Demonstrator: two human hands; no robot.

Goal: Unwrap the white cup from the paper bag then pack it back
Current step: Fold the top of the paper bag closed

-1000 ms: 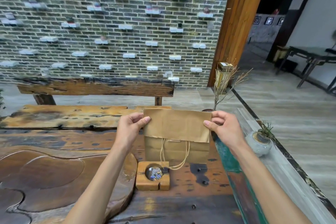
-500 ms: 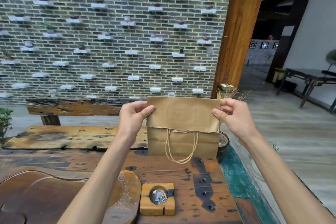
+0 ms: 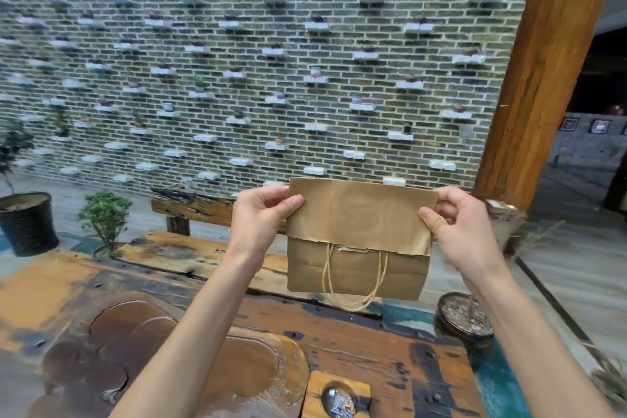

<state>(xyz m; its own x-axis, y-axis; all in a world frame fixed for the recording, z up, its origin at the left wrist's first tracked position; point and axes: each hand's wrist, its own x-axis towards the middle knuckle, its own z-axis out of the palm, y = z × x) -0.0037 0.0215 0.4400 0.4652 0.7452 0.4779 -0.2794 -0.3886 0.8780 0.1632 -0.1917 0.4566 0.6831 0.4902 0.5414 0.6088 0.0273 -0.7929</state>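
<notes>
A brown paper bag (image 3: 359,248) with its top folded down toward me hangs in the air above the wooden table (image 3: 339,343). Its twine handles dangle below the fold. My left hand (image 3: 263,214) pinches the folded top at its left corner. My right hand (image 3: 458,224) pinches the right corner. The bag is held upright and clear of the table. No white cup is visible; the bag's inside is hidden.
A small wooden block with a round recess (image 3: 336,397) sits at the table's near edge. A dark dish with a dry twig (image 3: 464,319) stands at the right. A carved hollow (image 3: 169,349) fills the table's left. Potted plants (image 3: 105,214) stand beyond, before a brick wall.
Both hands have lifted the bag off the table into the air, and my head has tilted up, showing more of the brick wall.
</notes>
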